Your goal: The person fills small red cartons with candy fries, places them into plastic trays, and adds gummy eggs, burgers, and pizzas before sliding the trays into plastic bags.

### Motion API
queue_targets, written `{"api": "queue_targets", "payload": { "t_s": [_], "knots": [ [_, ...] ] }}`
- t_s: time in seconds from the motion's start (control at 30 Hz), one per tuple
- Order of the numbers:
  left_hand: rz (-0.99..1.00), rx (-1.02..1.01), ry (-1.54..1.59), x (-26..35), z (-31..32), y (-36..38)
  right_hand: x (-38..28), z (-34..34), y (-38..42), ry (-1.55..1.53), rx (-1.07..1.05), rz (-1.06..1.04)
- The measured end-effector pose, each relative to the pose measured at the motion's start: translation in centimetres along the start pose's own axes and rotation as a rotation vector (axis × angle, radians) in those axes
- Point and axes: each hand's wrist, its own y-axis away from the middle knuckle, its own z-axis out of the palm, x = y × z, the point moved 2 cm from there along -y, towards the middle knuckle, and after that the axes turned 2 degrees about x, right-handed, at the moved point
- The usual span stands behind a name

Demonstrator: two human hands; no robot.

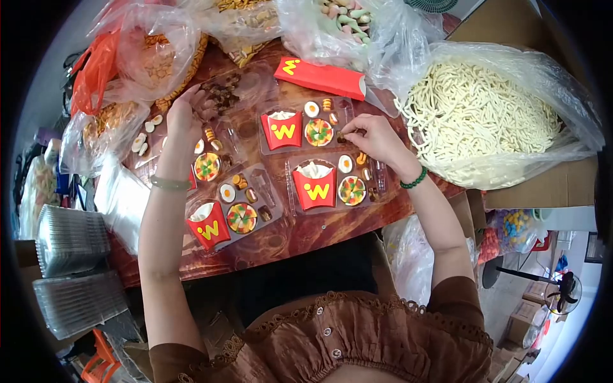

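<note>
My right hand [375, 139] pinches a small brown gummy candy [341, 138] at the right side of a clear plastic tray [273, 148]. That tray holds a red fries box [283, 131] with a yellow W, a round pizza candy [318, 132], an egg candy [311, 109] and small burger and hot dog shapes. My left hand [191, 107] is beside a pile of brown candies [222, 96], its fingers stretched out and partly blurred. Nearer me, two more trays hold a fries box [314, 185] and another fries box [209, 225], each with similar candies.
A large bag of pale stick candies [485, 121] stands at right in a cardboard box [536, 188]. An unfilled red box [319, 78] lies at the back. Plastic bags of candy [348, 22] line the far edge. Stacked clear trays [73, 239] stand at left.
</note>
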Motion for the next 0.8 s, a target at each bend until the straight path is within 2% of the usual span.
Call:
{"api": "queue_targets", "payload": {
  "t_s": [0.07,0.1,0.13,0.17,0.2,0.23,0.27,0.43,0.5,0.53,0.57,0.6,0.63,0.67,0.7,0.77,0.8],
  "knots": [
    [0.021,0.086,-0.239,-0.5,0.4,-2.2,-0.1,0.1,0.1,0.02,0.025,-0.094],
    [0.22,0.171,-0.437,-0.8,0.7,-2.8,0.0,0.2,0.0,0.022,0.026,-0.087],
    [0.217,0.168,-0.438,-0.9,1.0,-2.7,0.0,0.2,-0.1,0.062,0.03,-0.129],
    [0.309,0.178,-0.529,-0.8,1.4,-2.4,-0.1,0.2,-0.1,0.101,0.034,-0.172],
    [0.403,0.186,-0.62,-0.7,1.7,-2.0,-0.1,0.2,-0.1,0.103,0.038,-0.169],
    [0.406,0.181,-0.62,-0.8,2.1,-1.3,-0.2,0.1,0.0,0.083,0.014,-0.12],
    [0.456,0.123,-0.635,-0.9,2.5,-0.2,-0.6,-0.1,-0.1,0.064,-0.009,-0.076],
    [0.768,-0.122,-0.683,-1.1,5.8,3.1,-1.1,0.3,-0.1,0.145,0.023,-0.109],
    [0.765,-0.202,-0.66,-1.3,8.1,4.0,-1.3,0.2,0.0,0.157,0.031,-0.101],
    [0.937,-0.242,-0.734,-1.2,9.4,4.3,-1.5,-0.2,-0.1,0.151,-0.006,-0.073],
    [0.954,-0.281,-0.76,-1.0,10.9,5.0,-2.0,-0.9,-0.4,0.143,-0.042,-0.044],
    [0.972,-0.319,-0.786,-0.7,12.5,5.7,-2.3,-1.7,-0.9,-0.003,-0.039,-0.017],
    [0.91,-0.373,-0.779,-0.8,13.9,5.5,-3.1,-3.1,-1.7,-0.068,0.016,-0.035],
    [0.957,-0.417,-0.781,-1.1,15.2,4.8,-3.3,-4.3,-2.7,-0.134,0.073,-0.052],
    [1.003,-0.461,-0.782,-1.3,16.7,3.9,-2.6,-5.3,-4.1,-0.062,0.157,-0.089],
    [1.058,-0.484,-0.856,-1.5,20.1,2.7,-1.7,-7.2,-7.4,-0.251,0.257,-0.028],
    [1.059,-0.504,-0.84,-2.0,21.8,1.8,1.2,-7.1,-9.9,-0.304,0.36,-0.105]
  ]
}}
